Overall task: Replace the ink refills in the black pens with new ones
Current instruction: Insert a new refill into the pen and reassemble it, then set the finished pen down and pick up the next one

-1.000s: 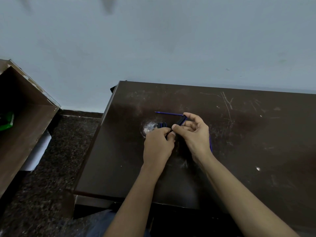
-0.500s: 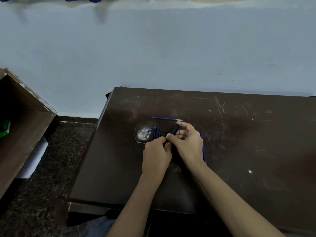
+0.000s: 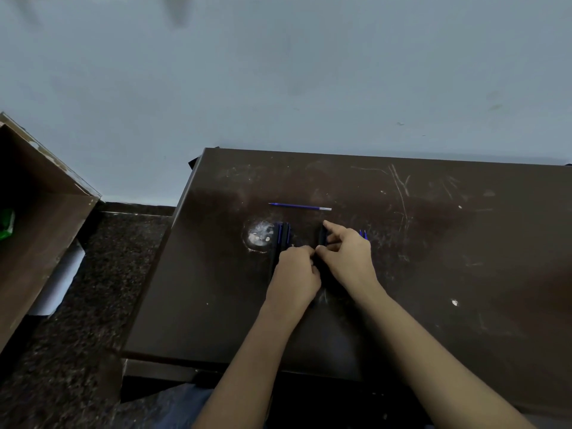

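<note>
Two hands are working together: fingers of my right hand are pinching the black pen, now pointing straighter away than a second ago. Fingers of my left hand are curling round its near end, probably unscrewing it. One blue refill is lying beyond my fingertips.

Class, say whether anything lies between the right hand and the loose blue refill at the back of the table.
Nothing visible: bare table separates the right hand from the refill, though that hand holds a black pen.

Pen in right hand turned from slanting rightward to pointing straight away; forefinger now stretched over its far end.
</note>
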Action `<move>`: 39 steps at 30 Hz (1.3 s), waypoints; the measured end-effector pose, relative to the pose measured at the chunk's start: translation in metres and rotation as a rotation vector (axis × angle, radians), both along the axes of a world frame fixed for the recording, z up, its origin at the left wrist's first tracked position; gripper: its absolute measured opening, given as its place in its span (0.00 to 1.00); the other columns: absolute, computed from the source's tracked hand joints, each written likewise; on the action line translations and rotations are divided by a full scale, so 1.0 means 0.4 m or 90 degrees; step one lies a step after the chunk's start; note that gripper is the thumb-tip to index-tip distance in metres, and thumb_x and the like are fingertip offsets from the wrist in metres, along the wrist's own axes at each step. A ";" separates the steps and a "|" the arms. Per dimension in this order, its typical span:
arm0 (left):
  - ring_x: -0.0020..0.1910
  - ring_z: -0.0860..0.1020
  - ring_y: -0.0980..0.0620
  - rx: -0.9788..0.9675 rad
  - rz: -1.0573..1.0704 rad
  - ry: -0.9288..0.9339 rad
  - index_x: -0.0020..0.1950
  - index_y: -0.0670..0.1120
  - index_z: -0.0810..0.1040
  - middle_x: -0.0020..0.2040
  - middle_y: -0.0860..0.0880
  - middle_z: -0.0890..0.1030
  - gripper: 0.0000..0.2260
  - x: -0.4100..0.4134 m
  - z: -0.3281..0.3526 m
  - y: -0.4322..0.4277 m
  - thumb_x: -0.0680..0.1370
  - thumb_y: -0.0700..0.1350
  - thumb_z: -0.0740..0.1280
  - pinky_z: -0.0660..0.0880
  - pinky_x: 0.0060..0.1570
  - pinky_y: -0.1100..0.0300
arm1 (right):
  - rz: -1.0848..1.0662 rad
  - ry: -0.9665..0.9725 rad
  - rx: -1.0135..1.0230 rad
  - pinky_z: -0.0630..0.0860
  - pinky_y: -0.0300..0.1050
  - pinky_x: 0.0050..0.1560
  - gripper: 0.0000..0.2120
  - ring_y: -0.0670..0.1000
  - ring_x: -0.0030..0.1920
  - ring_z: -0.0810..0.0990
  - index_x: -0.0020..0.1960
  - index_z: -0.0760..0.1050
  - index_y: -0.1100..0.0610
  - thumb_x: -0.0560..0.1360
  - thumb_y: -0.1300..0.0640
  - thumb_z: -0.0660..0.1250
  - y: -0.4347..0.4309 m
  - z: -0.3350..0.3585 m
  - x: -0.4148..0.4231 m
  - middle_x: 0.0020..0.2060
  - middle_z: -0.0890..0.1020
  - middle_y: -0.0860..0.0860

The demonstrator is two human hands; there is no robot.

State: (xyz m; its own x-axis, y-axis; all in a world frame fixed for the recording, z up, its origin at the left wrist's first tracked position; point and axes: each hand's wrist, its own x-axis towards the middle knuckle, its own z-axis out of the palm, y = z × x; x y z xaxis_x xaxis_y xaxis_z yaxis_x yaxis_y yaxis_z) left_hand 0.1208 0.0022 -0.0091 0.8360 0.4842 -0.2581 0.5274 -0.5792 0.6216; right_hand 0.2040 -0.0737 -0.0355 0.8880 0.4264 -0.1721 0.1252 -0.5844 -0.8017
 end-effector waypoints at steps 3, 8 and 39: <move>0.50 0.79 0.46 0.001 -0.029 0.032 0.57 0.40 0.78 0.51 0.43 0.81 0.11 0.000 0.002 -0.001 0.76 0.36 0.61 0.77 0.50 0.55 | 0.019 -0.044 -0.039 0.71 0.34 0.51 0.26 0.46 0.47 0.75 0.70 0.70 0.55 0.73 0.61 0.69 -0.001 -0.016 -0.004 0.52 0.77 0.54; 0.50 0.79 0.47 -0.008 -0.049 0.053 0.61 0.43 0.77 0.54 0.44 0.79 0.15 0.000 0.000 0.000 0.76 0.35 0.61 0.77 0.52 0.54 | 0.057 -0.075 -0.086 0.68 0.33 0.51 0.26 0.51 0.54 0.77 0.72 0.67 0.57 0.75 0.61 0.67 0.001 -0.019 -0.004 0.57 0.75 0.56; 0.60 0.74 0.44 0.113 0.149 0.085 0.67 0.43 0.70 0.61 0.43 0.75 0.17 -0.058 0.042 0.089 0.78 0.38 0.62 0.70 0.49 0.56 | 0.361 -0.157 -0.063 0.72 0.47 0.61 0.16 0.52 0.58 0.72 0.62 0.76 0.52 0.75 0.58 0.67 0.039 0.002 -0.084 0.55 0.71 0.51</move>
